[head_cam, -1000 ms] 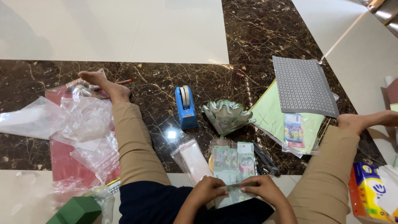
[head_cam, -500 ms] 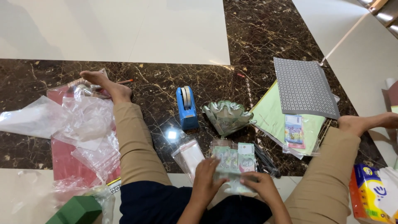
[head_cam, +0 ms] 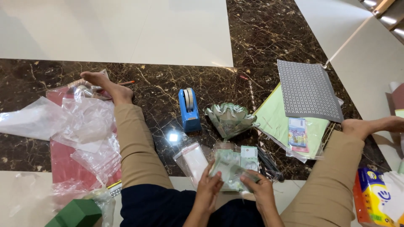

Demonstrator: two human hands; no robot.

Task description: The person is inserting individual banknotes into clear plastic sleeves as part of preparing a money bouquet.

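Observation:
I sit on the floor with my legs spread. Between them lies a small stack of green banknotes [head_cam: 236, 163]. My left hand [head_cam: 209, 188] rests on the stack's left side, fingers touching the notes. The fingers of my right hand [head_cam: 257, 185] curl on the notes' lower right edge. Just left of the stack lies a small clear zip bag [head_cam: 192, 160]. Beyond the stack stands a folded green paper fan [head_cam: 229, 118] made of notes.
A blue tape dispenser [head_cam: 189, 110] stands left of the fan. Crumpled clear plastic bags [head_cam: 86, 124] lie on a red sheet at the left. At the right are a grey patterned sheet [head_cam: 307, 91], green paper with a banknote [head_cam: 298, 134], black scissors [head_cam: 267, 163] and a tissue pack [head_cam: 374, 200].
Both hands have moved up from my lap onto the stack of banknotes. My legs and the other things stay put.

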